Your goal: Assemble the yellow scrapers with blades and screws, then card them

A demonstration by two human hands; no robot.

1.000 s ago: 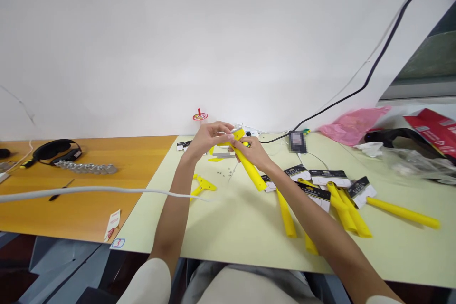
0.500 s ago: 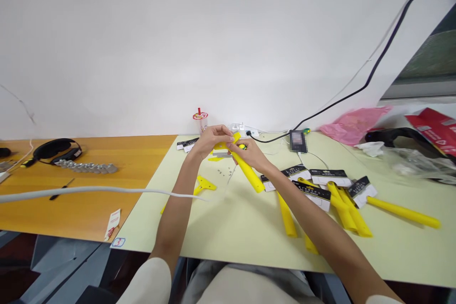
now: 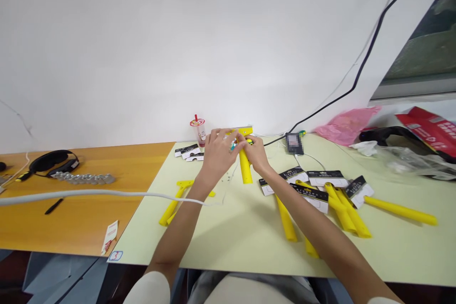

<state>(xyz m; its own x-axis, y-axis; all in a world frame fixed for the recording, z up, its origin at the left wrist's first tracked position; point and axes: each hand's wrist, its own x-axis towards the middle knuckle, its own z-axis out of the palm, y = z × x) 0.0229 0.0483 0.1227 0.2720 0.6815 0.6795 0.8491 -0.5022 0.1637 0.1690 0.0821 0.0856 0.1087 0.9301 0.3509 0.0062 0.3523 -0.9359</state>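
Both hands are together over the pale tabletop, closed around a yellow T-shaped scraper (image 3: 245,168) whose handle points down toward me. My left hand (image 3: 221,152) grips it where head and handle meet, covering part of the head; a small teal item shows by its fingertips. My right hand (image 3: 257,154) is closed on the neck from the other side. Beside its fingers is a small yellow, green and black object (image 3: 250,141), mostly hidden. On the table, under my left forearm, lie more yellow scrapers (image 3: 173,206). Tiny metal bits (image 3: 228,176) are scattered below the hands.
Yellow handles (image 3: 344,209) with black-and-white cards (image 3: 327,178) lie at the right. A lidded cup (image 3: 198,130) and more cards (image 3: 188,151) stand behind. A black device (image 3: 294,143) with cables, a pink bag (image 3: 347,126) and a white cable (image 3: 107,193) are around.
The scraper has turned from a slant to nearly upright, its head now showing above my hands. My left hand has shifted right and its back now faces me. The view has moved slightly.
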